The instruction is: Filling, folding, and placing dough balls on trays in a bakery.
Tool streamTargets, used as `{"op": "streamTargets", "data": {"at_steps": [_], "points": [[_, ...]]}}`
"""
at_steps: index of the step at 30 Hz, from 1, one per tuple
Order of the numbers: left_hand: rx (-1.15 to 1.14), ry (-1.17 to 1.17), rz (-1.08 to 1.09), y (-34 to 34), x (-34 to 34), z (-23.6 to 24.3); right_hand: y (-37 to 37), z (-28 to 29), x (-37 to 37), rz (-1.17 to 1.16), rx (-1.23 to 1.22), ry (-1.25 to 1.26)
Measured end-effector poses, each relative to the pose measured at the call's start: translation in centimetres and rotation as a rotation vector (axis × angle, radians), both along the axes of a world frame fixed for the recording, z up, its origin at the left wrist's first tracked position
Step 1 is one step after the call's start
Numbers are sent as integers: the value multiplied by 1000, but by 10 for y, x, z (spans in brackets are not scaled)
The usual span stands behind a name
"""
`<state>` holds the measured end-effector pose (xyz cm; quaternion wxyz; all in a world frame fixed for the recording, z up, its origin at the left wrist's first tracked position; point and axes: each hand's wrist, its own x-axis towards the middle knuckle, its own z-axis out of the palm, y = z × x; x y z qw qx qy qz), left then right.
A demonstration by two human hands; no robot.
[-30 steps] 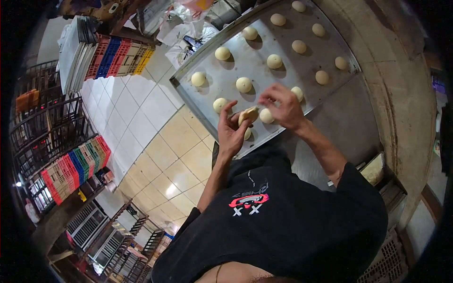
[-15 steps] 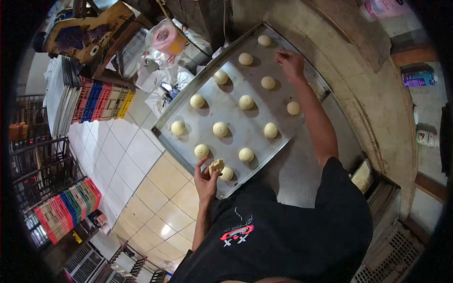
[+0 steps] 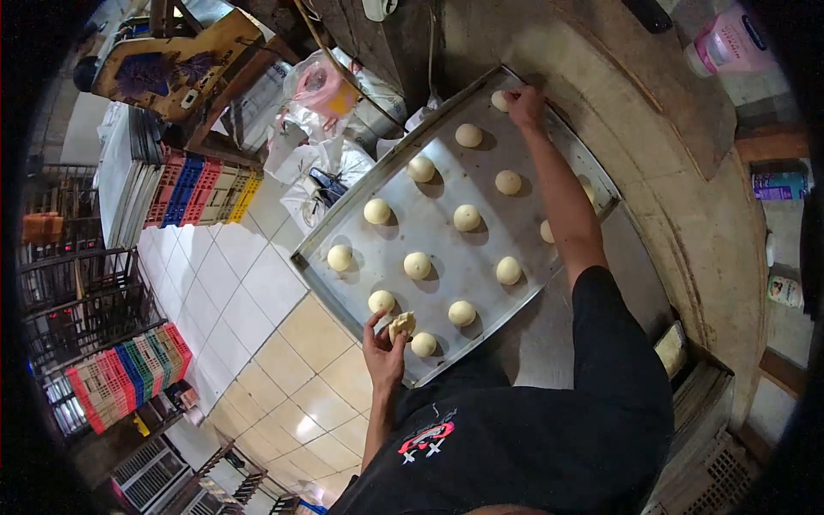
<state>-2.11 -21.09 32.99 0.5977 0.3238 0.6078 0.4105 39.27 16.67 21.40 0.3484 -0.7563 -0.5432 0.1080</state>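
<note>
Rows of smooth, pale dough balls (image 3: 467,218) sit spaced apart on a large metal baking tray (image 3: 369,249). At the tray's near left corner, my left hand (image 3: 384,359) pinches a ragged lump of dough (image 3: 402,324) between thumb and fingers, close above two of the balls. My right hand (image 3: 526,108) reaches to the far corner, its fingers drawn together against the farthest dough ball (image 3: 500,100). Whatever those fingertips may hold is too small to make out. My right forearm partly covers balls along the tray's right side.
Plastic bags (image 3: 330,94) lie beyond the tray's left edge. Stacked coloured crates (image 3: 199,187) and flat trays (image 3: 127,184) stand farther left on the tiled floor (image 3: 249,266). A worn curved ledge (image 3: 652,197) runs along the right, with a pink bottle (image 3: 730,43) beyond it.
My right hand has moved from beside the farthest dough ball to touch it. My left hand keeps its lump near the same corner. The whole view has shifted slightly.
</note>
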Motion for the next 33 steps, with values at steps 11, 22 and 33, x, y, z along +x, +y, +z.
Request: {"op": "streamTargets", "data": {"at_steps": [11,22,33], "points": [[2,7,-5,2,2,7,-20,45,-39,39,-183,-367],[51,-60,-85,-1,9,10,-292,114,-207,787,-10,386],[59,-220,37,-3,-1,18,-331,149,-215,496,12,442]]}}
